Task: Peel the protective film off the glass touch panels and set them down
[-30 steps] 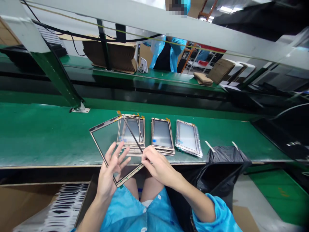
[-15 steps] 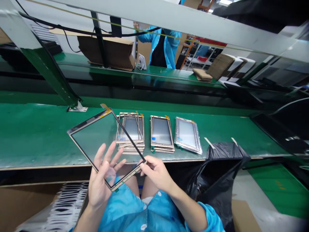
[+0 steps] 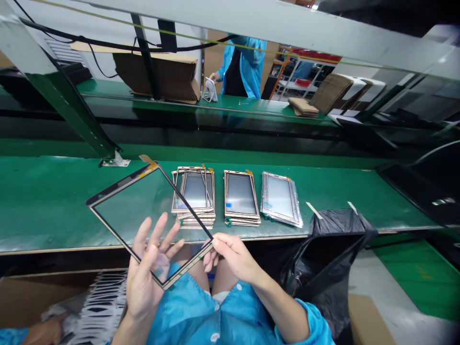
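Observation:
I hold a clear glass touch panel (image 3: 132, 211) with a dark border and a gold tab at its far corner, tilted above my lap. My left hand (image 3: 145, 273) lies under its near corner with fingers spread, supporting it. My right hand (image 3: 230, 254) pinches the panel's right corner between thumb and fingers. On the green bench ahead lie three stacks of similar panels: a loose stack (image 3: 194, 196), a neat stack (image 3: 240, 197) and a wrapped stack (image 3: 281, 199).
A black rubbish bag (image 3: 323, 258) hangs at my right knee. A cardboard box (image 3: 21, 297) with white-edged parts sits at lower left, where another person's hand (image 3: 45, 330) reaches in. A green support post (image 3: 75, 115) stands at left. A person in blue (image 3: 247, 67) works across the far bench.
The panel has swung leftward and lifted flatter, its far corner now further left. My hands shifted slightly down and left. Another person's hand has appeared at the lower left box.

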{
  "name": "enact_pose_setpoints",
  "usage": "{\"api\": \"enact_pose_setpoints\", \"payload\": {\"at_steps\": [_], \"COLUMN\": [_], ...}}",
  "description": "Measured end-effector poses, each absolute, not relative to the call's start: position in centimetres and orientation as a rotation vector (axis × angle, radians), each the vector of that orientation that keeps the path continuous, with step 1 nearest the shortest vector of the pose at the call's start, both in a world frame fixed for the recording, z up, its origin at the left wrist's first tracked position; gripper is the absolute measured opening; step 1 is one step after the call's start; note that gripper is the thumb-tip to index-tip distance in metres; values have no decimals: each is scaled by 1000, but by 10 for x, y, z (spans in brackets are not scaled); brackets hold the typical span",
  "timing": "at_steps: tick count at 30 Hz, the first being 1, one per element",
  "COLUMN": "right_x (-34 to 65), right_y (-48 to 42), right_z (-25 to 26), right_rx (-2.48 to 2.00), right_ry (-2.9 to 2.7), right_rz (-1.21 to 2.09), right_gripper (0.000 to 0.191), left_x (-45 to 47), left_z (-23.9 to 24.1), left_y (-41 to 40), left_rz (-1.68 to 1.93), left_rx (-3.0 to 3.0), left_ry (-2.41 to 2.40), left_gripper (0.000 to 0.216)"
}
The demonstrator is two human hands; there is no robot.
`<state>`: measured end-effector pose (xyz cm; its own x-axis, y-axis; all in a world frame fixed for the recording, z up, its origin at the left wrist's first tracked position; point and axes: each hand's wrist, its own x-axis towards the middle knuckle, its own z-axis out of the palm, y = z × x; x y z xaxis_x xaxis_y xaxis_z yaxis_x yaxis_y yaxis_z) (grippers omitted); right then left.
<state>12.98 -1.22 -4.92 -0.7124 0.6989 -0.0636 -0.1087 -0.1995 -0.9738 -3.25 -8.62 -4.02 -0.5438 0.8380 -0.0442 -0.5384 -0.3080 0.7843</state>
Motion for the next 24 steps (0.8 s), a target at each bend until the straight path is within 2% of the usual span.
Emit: {"api": "enact_pose_setpoints", "payload": {"at_steps": [3, 10, 13, 19, 24], "right_x": [128, 132, 134, 133, 131], "right_y": [-8, -13, -15, -15, -20], "right_z": [-54, -55, -52, -47, -53], "right_rx": [-706, -856, -826, -759, -665], "right_ry": [-1443, -1659, -1796, -1926, -1959], "right_rz": [1948, 1294, 1071, 904, 364], "right_gripper": [42, 7, 8, 14, 15], "left_x": [-33, -34, -33, -30, -26], "left_z": [-41, -41, -40, -37, -38], "left_y": [-86, -87, -88, -91, -97], "left_rz": [1966, 1972, 1980, 1997, 2043], "left_rx": [471, 462, 466, 471, 495], "left_ry": [986, 1010, 1005, 998, 994], "left_gripper": [35, 36, 35, 33, 34]}}
